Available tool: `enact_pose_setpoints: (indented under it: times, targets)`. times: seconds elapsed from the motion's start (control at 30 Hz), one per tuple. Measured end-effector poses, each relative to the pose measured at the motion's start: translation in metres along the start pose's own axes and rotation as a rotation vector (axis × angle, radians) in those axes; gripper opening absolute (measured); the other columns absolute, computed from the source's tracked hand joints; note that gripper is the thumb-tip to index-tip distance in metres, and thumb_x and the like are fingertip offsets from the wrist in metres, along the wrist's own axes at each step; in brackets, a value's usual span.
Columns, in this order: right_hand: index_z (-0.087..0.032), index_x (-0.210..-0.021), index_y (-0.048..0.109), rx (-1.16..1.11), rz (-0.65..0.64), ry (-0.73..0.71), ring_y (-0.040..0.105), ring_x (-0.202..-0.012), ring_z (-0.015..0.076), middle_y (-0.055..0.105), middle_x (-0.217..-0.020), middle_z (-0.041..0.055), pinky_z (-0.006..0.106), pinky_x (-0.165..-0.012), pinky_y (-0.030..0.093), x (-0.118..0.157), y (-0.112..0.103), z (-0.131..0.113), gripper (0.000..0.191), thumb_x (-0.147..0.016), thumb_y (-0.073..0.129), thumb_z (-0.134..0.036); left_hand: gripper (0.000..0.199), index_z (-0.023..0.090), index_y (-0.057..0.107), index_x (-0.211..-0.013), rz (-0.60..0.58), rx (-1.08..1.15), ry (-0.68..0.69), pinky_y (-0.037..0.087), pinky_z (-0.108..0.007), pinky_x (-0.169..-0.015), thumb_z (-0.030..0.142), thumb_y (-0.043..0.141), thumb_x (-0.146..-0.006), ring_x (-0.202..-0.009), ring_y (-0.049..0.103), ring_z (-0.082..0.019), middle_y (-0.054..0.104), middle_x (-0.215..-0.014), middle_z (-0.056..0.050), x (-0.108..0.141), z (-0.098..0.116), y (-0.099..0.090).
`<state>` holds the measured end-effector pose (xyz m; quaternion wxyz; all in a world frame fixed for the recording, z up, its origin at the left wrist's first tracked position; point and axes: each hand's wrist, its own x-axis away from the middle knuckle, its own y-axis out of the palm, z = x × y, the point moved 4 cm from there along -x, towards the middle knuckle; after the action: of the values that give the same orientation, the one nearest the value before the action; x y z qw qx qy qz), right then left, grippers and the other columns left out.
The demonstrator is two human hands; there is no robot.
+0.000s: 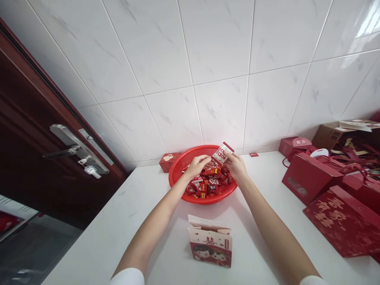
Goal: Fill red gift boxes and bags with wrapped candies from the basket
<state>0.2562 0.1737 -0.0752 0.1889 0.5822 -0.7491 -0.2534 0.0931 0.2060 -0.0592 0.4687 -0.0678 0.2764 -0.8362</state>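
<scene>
A round red plastic basket (204, 201) holds many red-wrapped candies (204, 186). Above its right part, my right hand (236, 165) holds a small white and red packet (222, 153) by its lower right side. My left hand (198, 165) is over the basket's middle, its fingers close together near the packet's lower left corner; what they hold, if anything, is hidden. Nearer to me, an open paper gift bag (210, 245) with cartoon faces stands upright on the white table (172, 253).
A red box (168, 162) sits behind the basket at left, and a small red packet (253, 154) lies by the tiled wall. Red gift bags (341, 221) and a cardboard box (326, 137) crowd the right side. A dark door (35, 118) with keys is at left.
</scene>
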Motion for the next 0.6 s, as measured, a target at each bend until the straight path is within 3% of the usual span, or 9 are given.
enact_pose_setpoints:
  times: [0.13,0.2,0.27,0.33,0.4,0.6]
  targets:
    - [-0.023,-0.073,0.065,-0.034,0.1,-0.014,0.069,-0.066,0.0183,0.074,-0.069,0.0003,0.028,-0.061,0.058,-0.007,-0.006,0.003,0.021,-0.062,0.08,-0.033,0.018,0.017,0.077,-0.08,-0.239,-0.196,-0.084,0.058,-0.035,-0.083,0.014,0.06,-0.073,-0.082,0.074,-0.025,0.078,-0.081,-0.005,0.003,-0.021,0.012]
    - [-0.023,-0.074,0.065,-0.036,0.115,-0.014,0.07,-0.066,0.019,0.074,-0.069,0.0007,0.029,-0.059,0.058,-0.007,-0.007,0.004,0.019,-0.064,0.078,-0.032,0.031,0.018,0.078,-0.089,-0.271,-0.287,-0.09,0.054,-0.037,-0.096,0.006,0.059,-0.068,-0.1,0.073,-0.028,0.079,-0.101,-0.008,0.003,-0.029,0.013]
    - [-0.023,-0.074,0.064,-0.034,0.12,-0.014,0.07,-0.067,0.0192,0.074,-0.07,0.0007,0.029,-0.059,0.059,-0.007,-0.006,0.005,0.017,-0.065,0.075,-0.031,0.048,0.018,0.075,-0.11,-0.252,-0.364,-0.074,0.044,-0.039,-0.11,0.003,0.057,-0.068,-0.124,0.062,-0.029,0.07,-0.129,-0.01,0.0,-0.033,0.013]
    - [-0.022,-0.074,0.063,-0.033,0.124,-0.016,0.071,-0.067,0.0191,0.073,-0.069,0.0002,0.028,-0.059,0.059,-0.007,-0.006,0.005,0.016,-0.066,0.074,-0.032,0.058,0.017,0.068,-0.125,-0.244,-0.43,-0.051,0.037,-0.039,-0.117,0.003,0.058,-0.07,-0.136,0.052,-0.029,0.059,-0.144,-0.011,-0.004,-0.035,0.014]
    - [-0.022,-0.073,0.062,-0.031,0.124,-0.022,0.071,-0.068,0.0192,0.072,-0.068,-0.0005,0.028,-0.06,0.059,-0.007,-0.006,0.005,0.016,-0.066,0.073,-0.032,0.06,0.017,0.064,-0.13,-0.261,-0.485,-0.03,0.036,-0.04,-0.117,0.004,0.061,-0.071,-0.137,0.05,-0.029,0.056,-0.146,-0.012,-0.007,-0.036,0.016]
    - [-0.023,-0.072,0.06,-0.031,0.134,-0.021,0.07,-0.065,0.0189,0.071,-0.066,-0.002,0.029,-0.059,0.059,-0.008,-0.006,0.005,0.016,-0.065,0.072,-0.03,0.046,0.017,0.067,-0.122,-0.352,-0.598,-0.016,0.049,-0.037,-0.098,0.028,0.071,-0.078,-0.116,0.064,-0.033,0.068,-0.128,-0.015,-0.007,-0.035,0.028]
